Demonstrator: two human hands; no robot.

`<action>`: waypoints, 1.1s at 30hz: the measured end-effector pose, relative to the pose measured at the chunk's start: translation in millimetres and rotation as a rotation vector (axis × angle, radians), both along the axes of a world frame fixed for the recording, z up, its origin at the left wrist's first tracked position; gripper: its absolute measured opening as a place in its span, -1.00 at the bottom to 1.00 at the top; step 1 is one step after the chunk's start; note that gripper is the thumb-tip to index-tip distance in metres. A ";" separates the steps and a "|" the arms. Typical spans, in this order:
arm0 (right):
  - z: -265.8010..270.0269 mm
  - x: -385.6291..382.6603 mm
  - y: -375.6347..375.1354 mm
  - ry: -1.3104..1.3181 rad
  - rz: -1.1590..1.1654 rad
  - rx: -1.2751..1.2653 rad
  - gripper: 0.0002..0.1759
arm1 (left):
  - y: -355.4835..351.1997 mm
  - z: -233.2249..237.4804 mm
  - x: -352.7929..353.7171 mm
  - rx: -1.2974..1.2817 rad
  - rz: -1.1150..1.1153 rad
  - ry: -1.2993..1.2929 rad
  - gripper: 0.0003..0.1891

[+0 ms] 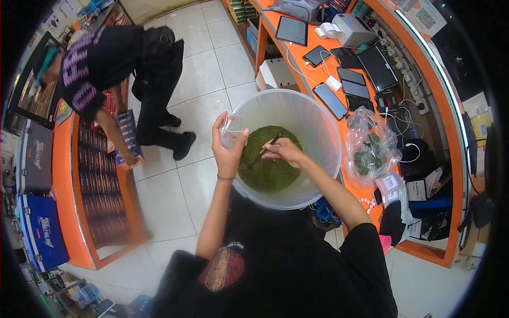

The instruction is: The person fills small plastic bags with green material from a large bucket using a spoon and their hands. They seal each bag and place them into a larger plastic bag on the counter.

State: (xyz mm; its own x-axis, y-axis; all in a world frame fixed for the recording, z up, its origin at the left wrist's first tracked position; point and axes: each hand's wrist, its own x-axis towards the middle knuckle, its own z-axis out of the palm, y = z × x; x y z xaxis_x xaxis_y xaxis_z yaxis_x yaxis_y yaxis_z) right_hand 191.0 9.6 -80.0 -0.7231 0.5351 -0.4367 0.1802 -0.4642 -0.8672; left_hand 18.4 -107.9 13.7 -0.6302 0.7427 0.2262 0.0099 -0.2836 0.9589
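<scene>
A large translucent plastic tub (323,127) stands in front of me, with a heap of green powder (270,177) in it. Over the tub's left rim, my left hand (229,153) is closed on a small clear plastic bag (229,127). My right hand (286,152) reaches over the powder, its fingers pinched round a thin black spoon (261,157). The spoon slants down to the left, and its lower end meets the powder, so its bowl cannot be made out.
To the right, an orange counter (302,79) carries several phones, a tablet (291,30), a printer (352,29), cables and a clear bag of green material (371,151). At left, a person (122,79) bends over an orange shelf (66,185), holding a flat box (127,132).
</scene>
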 end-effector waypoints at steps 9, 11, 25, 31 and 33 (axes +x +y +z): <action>55.1 59.6 -1.7 0.114 -0.251 -0.150 -0.71 | 4.8 -9.1 0.2 0.053 0.034 0.175 -0.34; 58.9 70.8 -11.9 0.217 -0.461 -0.086 -0.73 | 6.5 -8.1 2.0 0.035 0.027 0.263 -0.34; 150.6 57.6 -99.5 0.256 -0.940 0.894 -0.85 | 17.6 -5.0 33.1 -0.155 -0.157 0.829 -0.24; 133.1 54.7 -109.5 0.120 -0.529 1.480 -0.73 | 20.3 -1.1 43.5 -0.294 -0.296 0.621 -0.05; 128.8 56.5 -112.7 0.110 -0.435 1.531 -0.65 | 20.9 -4.4 41.6 -0.313 -0.305 0.615 -0.01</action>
